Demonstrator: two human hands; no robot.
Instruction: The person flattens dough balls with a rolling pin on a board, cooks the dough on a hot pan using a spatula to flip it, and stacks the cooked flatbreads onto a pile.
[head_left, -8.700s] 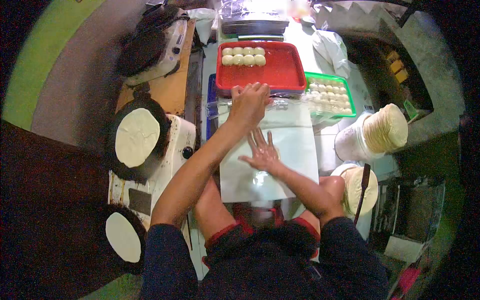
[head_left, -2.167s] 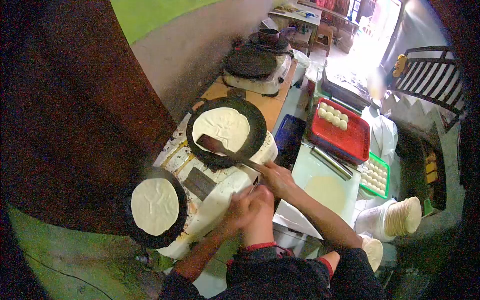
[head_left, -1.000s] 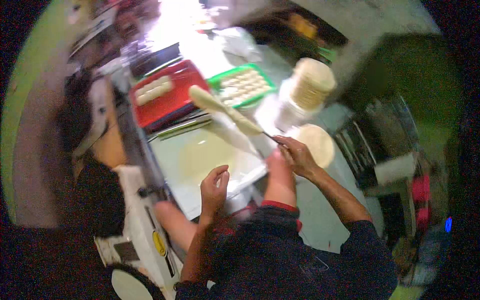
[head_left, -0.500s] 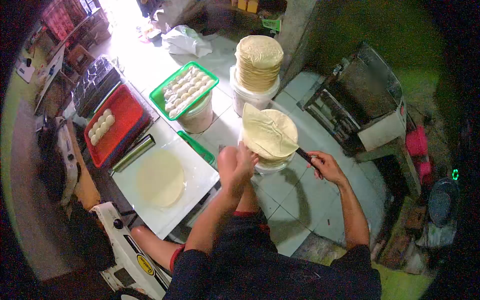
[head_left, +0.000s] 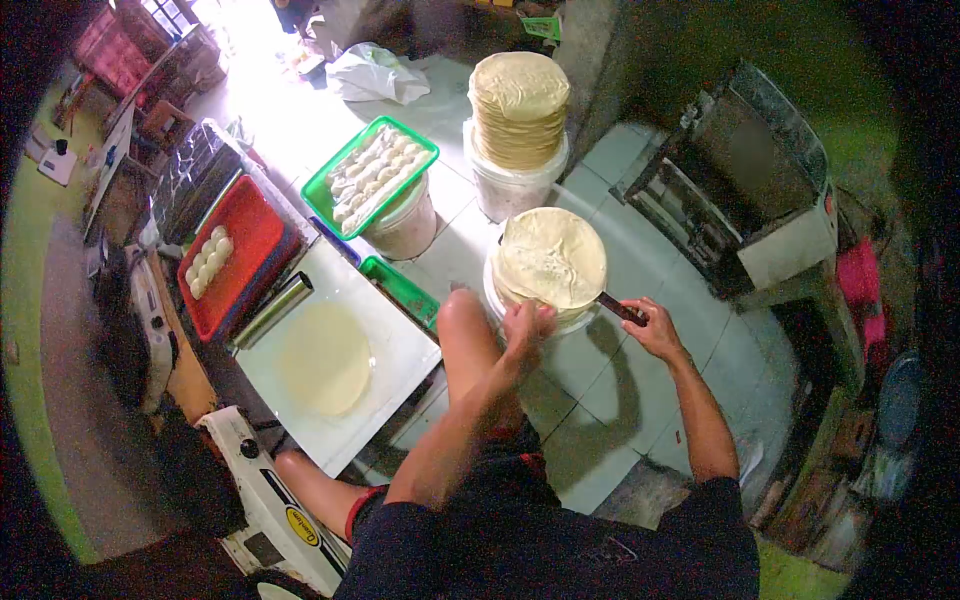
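A round pale flatbread [head_left: 553, 258] lies spread out over what looks like a pan; the pan's body is mostly hidden beneath it. My right hand [head_left: 652, 328] is closed around the dark pan handle [head_left: 624, 310], which sticks out to the right. At the flatbread's near edge is my left hand [head_left: 528, 328], its fingers bent and gathered against the rim, slightly blurred. Below is a white bucket [head_left: 492, 290] with more flatbreads on it. To the left, a thin round dough sheet [head_left: 325, 360] lies on a white work board [head_left: 395, 400].
A tall flatbread stack [head_left: 518, 115] tops another bucket [head_left: 515, 190]. Dough balls fill a green tray [head_left: 318, 192]; several more sit in a red tray [head_left: 255, 245]. A metal rolling pin [head_left: 275, 308] lies along the board. A stove-like appliance [head_left: 745, 180] stands right.
The flatbread, folded up on its left side before, now lies flat and round over the pan. My left hand has moved right along its near edge. My right hand keeps the handle.
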